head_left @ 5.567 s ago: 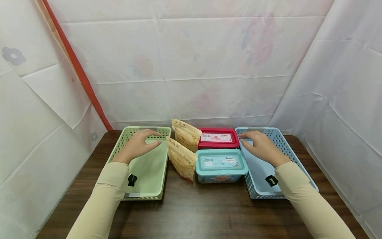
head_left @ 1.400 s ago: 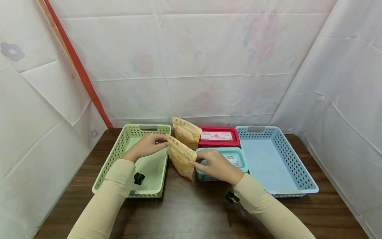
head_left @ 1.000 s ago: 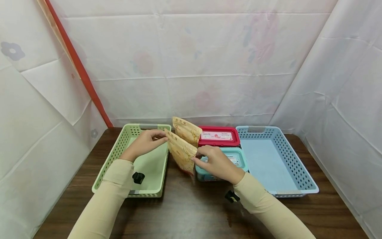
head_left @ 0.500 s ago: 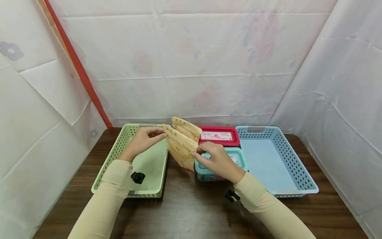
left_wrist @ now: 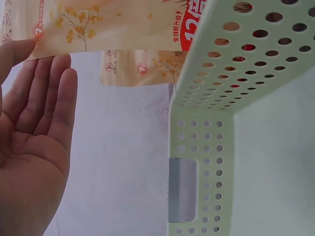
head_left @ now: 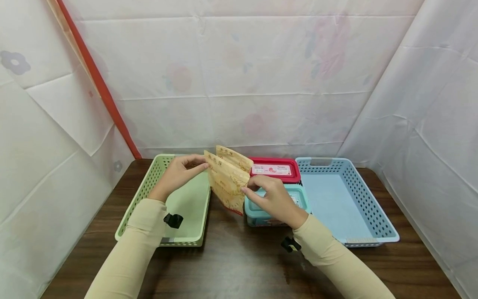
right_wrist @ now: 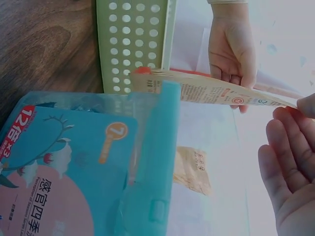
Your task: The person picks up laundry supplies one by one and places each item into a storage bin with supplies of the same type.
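Both hands hold the front one of two cream-yellow pouches, a printed pouch with a red bottom edge. My left hand pinches its upper left corner between thumb and fingers, beside the green basket. At the pouch's right edge, my right hand pinches with thumb and fingertips, over part of a teal lidded box. The left wrist view shows the pouch alongside the basket's perforated wall. Behind it stands the second pouch, partly covered by the first.
A red lidded box sits behind the teal one. To the right is a light blue perforated basket. All of it stands on a dark wood table, with white cloth hung behind and at both sides.
From hovering over the two baskets, the hands have come together on the front pouch. Over the last second it has risen, its red bottom edge now higher above the table.
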Available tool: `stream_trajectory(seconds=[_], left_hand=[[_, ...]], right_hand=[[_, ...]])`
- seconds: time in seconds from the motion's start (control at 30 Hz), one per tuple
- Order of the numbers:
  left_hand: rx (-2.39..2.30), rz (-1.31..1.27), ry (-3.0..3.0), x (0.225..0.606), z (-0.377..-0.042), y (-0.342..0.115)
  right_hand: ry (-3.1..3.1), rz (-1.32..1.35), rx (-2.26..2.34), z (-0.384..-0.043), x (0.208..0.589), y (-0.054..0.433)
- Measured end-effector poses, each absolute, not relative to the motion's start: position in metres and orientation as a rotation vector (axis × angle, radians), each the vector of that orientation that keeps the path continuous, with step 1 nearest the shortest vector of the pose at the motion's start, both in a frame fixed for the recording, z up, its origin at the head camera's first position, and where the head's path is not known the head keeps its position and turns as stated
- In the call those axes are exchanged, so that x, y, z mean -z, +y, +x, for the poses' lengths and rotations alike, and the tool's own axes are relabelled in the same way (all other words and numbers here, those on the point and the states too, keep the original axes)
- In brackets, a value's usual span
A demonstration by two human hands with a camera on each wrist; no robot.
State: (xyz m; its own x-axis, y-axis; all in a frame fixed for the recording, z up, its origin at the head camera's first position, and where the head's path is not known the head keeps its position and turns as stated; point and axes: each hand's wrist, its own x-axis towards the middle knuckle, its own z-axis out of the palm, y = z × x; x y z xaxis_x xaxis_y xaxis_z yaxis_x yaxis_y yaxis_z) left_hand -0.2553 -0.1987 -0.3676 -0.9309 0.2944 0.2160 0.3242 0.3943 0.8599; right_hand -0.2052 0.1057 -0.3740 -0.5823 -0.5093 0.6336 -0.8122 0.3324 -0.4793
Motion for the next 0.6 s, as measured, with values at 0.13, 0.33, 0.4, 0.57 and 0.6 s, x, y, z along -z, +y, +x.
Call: stream_trajectory(seconds=[0.13, 0.33, 0.4, 0.57, 0.6], left_hand=[[1.597, -0.575, -2.593, 0.3636, -0.2539, -0.1977], [1.621, -0.562, -2.569, 0.3605, -0.2534, -0.1978], [1.639, -0.561, -2.554, 0.3591, -0.2525, -0.1978], [1.665, -0.58, -2.518, 0.3566, -0.2505, -0.1983], [1.662, -0.583, -2.513, 0.3564, -0.2503, -0.1985]], right_hand=[[-2.202, 1.179, -1.179, -0.2055, 0.3726, 0.1066], [-2.177, 1.167, -1.219, -0.2066, 0.3697, 0.1068], [-2.171, 1.16, -1.231, -0.2066, 0.3686, 0.1065], [-2.185, 1.128, -1.27, -0.2051, 0.3667, 0.1056], [-2.188, 1.123, -1.283, -0.2049, 0.3666, 0.1055]])
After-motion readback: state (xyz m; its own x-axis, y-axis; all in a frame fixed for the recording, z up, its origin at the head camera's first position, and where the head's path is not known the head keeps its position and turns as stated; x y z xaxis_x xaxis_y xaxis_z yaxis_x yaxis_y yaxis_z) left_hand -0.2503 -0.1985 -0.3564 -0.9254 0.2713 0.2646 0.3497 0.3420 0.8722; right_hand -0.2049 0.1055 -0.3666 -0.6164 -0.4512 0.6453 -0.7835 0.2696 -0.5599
